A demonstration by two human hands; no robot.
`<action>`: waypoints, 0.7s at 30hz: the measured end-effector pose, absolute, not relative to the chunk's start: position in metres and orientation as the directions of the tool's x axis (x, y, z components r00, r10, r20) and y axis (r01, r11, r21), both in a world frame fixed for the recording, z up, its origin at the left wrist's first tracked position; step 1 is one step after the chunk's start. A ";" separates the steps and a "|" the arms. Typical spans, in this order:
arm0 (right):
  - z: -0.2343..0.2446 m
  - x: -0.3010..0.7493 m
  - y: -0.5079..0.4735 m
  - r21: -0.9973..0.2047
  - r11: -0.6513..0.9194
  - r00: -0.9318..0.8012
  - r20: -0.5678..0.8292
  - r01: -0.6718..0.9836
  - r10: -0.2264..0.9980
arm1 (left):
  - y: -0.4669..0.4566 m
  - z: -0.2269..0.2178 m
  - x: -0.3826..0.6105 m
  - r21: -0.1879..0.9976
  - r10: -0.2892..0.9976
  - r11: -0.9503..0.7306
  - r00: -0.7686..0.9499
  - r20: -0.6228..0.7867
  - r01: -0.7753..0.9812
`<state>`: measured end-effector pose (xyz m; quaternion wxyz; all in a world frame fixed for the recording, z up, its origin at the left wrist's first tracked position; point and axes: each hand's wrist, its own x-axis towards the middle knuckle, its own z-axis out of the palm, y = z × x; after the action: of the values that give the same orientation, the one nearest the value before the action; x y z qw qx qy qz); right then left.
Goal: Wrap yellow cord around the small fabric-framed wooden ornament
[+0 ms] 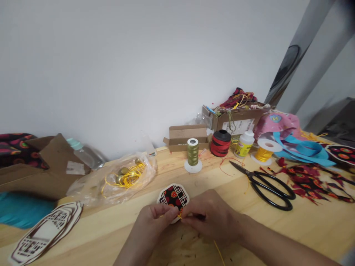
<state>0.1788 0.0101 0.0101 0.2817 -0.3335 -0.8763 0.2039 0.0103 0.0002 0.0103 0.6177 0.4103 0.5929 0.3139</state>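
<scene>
On your side of the green spool (193, 155), the disc (172, 195) sits with its near edge at your fingertips. Your left hand (151, 225) closes finger and thumb narrowly, apparently on the yellow cord (180, 216); your right hand (212, 212) pinches the cord close beside it. The fingers hide the knot or loop, if there is one, so you cannot judge it from here. To work it well, brace the disc with the left fingertips, draw the cord evenly with the right, and avoid bending the thin-looking rim. Mind the loose yellow strand (219, 252) nearer you than the spool; the scissors (266, 186) lie right of it.
</scene>
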 end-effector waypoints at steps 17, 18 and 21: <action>0.012 0.182 0.013 -0.628 0.576 -0.545 0.273 0.523 0.793 | 0.002 0.012 0.006 0.852 0.898 0.322 0.152 -0.413 0.413; 0.012 0.182 0.013 -0.626 0.578 -0.540 0.280 0.524 0.794 | 0.001 0.013 0.006 0.853 0.908 0.289 0.158 -0.388 0.435; 0.011 0.182 0.012 -0.626 0.582 -0.532 0.296 0.519 0.793 | 0.000 0.017 0.008 0.870 0.922 0.175 0.234 -0.310 0.461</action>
<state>0.1818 0.0125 0.0108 0.2864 -0.3897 -0.8420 0.2392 0.0082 0.0000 0.0167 0.5063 0.6005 0.5756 0.2274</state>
